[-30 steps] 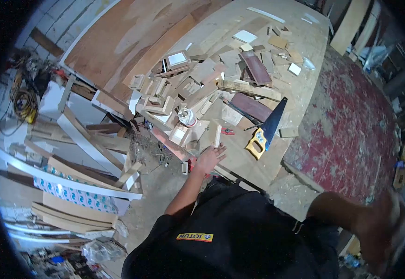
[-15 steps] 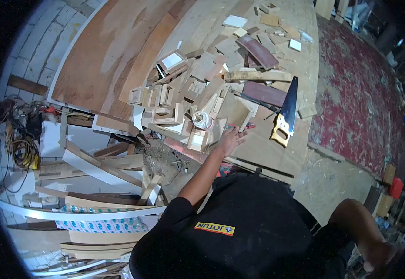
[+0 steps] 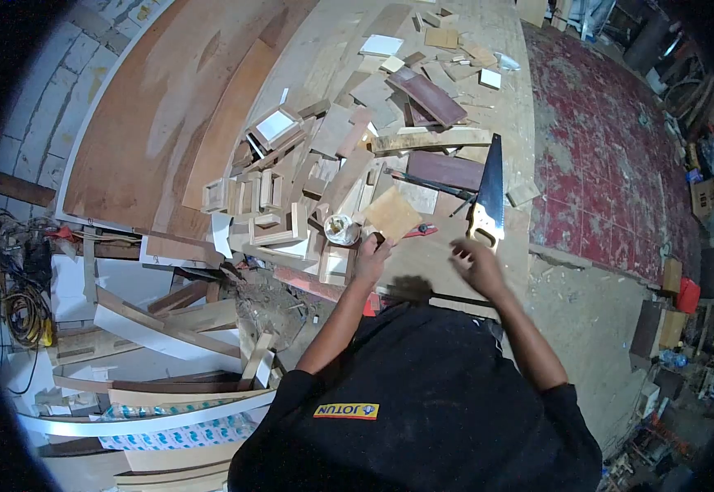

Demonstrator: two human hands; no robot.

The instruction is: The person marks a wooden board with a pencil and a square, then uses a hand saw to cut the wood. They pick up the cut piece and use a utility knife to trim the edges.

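My left hand grips the lower corner of a square wooden board, its light face tilted up above the worktable. Just left of the board is a round white container with something pale inside. A red-handled tool lies to the board's right. My right hand, empty with its fingers loosely bent and apart, hovers right below the yellow handle of a handsaw. Several small wooden box frames stand left of the container.
Wood offcuts and a maroon strip litter the far part of the worktable. A large brown sheet covers its left side. Curved strips are stacked below left. Coiled cable hangs at far left.
My left hand has lifted the wooden board and shifted left with it. My right hand has come up from the lower right to beside the saw handle. The view has moved slightly right.
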